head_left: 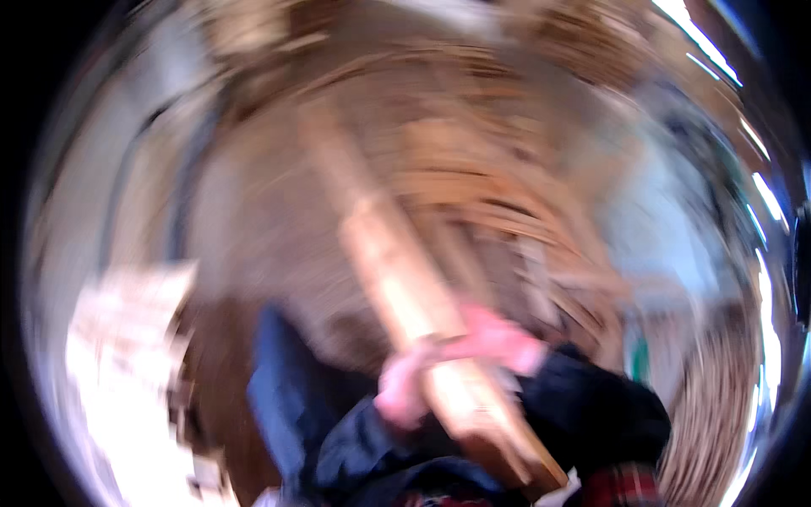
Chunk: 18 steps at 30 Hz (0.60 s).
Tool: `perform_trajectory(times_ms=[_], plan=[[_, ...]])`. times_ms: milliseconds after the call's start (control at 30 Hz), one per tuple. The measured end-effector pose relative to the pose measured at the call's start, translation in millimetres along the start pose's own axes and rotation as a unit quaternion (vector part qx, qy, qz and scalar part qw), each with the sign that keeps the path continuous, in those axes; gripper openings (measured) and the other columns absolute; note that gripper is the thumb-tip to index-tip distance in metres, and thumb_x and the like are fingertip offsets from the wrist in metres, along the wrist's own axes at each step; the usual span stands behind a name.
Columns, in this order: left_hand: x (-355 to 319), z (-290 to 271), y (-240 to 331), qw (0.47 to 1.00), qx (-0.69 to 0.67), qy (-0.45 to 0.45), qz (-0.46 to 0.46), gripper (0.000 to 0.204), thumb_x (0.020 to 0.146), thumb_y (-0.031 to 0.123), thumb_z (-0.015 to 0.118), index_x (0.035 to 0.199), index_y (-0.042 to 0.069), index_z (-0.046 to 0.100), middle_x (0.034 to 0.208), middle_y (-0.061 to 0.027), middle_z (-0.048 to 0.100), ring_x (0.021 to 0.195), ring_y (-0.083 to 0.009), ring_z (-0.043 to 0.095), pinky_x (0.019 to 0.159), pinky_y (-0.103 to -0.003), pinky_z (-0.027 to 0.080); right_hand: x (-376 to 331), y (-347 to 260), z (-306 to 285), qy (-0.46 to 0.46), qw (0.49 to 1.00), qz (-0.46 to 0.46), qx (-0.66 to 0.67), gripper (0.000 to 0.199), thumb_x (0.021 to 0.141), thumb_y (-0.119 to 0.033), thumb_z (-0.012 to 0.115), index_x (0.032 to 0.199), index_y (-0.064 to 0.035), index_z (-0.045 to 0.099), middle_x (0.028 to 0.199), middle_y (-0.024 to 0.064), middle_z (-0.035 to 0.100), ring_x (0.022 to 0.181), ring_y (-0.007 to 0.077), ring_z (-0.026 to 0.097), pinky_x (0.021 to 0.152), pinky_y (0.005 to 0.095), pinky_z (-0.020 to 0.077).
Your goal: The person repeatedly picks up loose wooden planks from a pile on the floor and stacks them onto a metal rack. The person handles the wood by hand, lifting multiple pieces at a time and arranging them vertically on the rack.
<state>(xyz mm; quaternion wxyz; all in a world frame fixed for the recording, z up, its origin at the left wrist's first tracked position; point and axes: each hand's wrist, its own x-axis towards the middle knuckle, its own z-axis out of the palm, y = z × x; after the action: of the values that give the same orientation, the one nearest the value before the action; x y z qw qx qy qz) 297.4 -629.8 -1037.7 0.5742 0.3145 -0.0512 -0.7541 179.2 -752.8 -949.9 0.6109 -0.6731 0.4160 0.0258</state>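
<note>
Toward six o'clock, just below the middle of the view, the left hand [401, 391] is closed on the near edge of the board [397, 275], its fingers smeared by blur. At about half past four, the right hand [494, 338] grips the same board from the other side; where its fingertips end cannot be made out.

The board slants from eleven o'clock down to five, passing between the dark sleeves [591, 406]. Its lower end shows a dark, split-looking patch, too blurred to read. At eleven a narrower strip [329, 156] continues its line; whether it is part of the board or lies beyond it, I cannot tell.

From one o'clock round to four spreads a heap of planks [473, 186], single edges lost in the blur and partly covered by the board. A pale stack [127, 329] at eight is washed out by glare. At three stands a pale blue shape [659, 220], its kind unclear, and at four a green thing [639, 359]. A trouser leg [287, 397] at seven is cut off below.
</note>
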Motion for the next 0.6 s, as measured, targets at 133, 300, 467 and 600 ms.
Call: perform_trajectory(times_ms=[133,300,467,600], plan=[[-34.5,6.0,40.9,0.970,-0.109,0.087,0.197,0.068,0.078,0.023,0.075,0.134,-0.001,0.044,0.119,-0.0117,0.059,0.110,-0.0203,0.056,0.097,-0.034,0.044,35.0,-59.6,44.0,-0.055,0.983,-0.141,0.099,0.108,0.056,-0.019,0.090,0.144,-0.0009,0.032,0.134,0.0137,0.051,0.121,0.0265,0.053,0.103,0.0397,0.0435],[-128.8,-52.4,125.6,0.894,-0.063,0.091,0.435,0.080,0.077,0.017,0.076,0.143,0.001,0.032,0.130,-0.0125,0.054,0.118,-0.0212,0.051,0.103,-0.035,0.041,77.8,-159.9,149.7,-0.151,0.954,-0.253,0.047,0.135,0.042,-0.030,0.098,0.150,-0.0023,0.022,0.142,0.0124,0.044,0.128,0.0257,0.046,0.106,0.0390,0.0416],[-205.3,-112.5,186.8,0.798,-0.096,0.071,0.590,0.063,0.081,0.013,0.072,0.135,0.000,0.041,0.120,-0.0124,0.058,0.108,-0.0215,0.059,0.096,-0.035,0.048,134.8,-247.7,248.3,-0.298,0.879,-0.370,-0.044,0.118,0.053,-0.024,0.093,0.149,-0.0021,0.028,0.141,0.0141,0.047,0.128,0.0265,0.047,0.106,0.0371,0.0393],[-271.1,-174.2,231.4,0.786,-0.190,0.073,0.584,0.058,0.083,0.015,0.069,0.130,-0.006,0.043,0.105,-0.0163,0.065,0.091,-0.0276,0.066,0.085,-0.038,0.055,188.4,-303.5,338.8,-0.339,0.808,-0.444,-0.189,0.098,0.068,-0.028,0.085,0.146,0.0004,0.033,0.136,0.0194,0.051,0.124,0.0259,0.051,0.104,0.0338,0.0405]])
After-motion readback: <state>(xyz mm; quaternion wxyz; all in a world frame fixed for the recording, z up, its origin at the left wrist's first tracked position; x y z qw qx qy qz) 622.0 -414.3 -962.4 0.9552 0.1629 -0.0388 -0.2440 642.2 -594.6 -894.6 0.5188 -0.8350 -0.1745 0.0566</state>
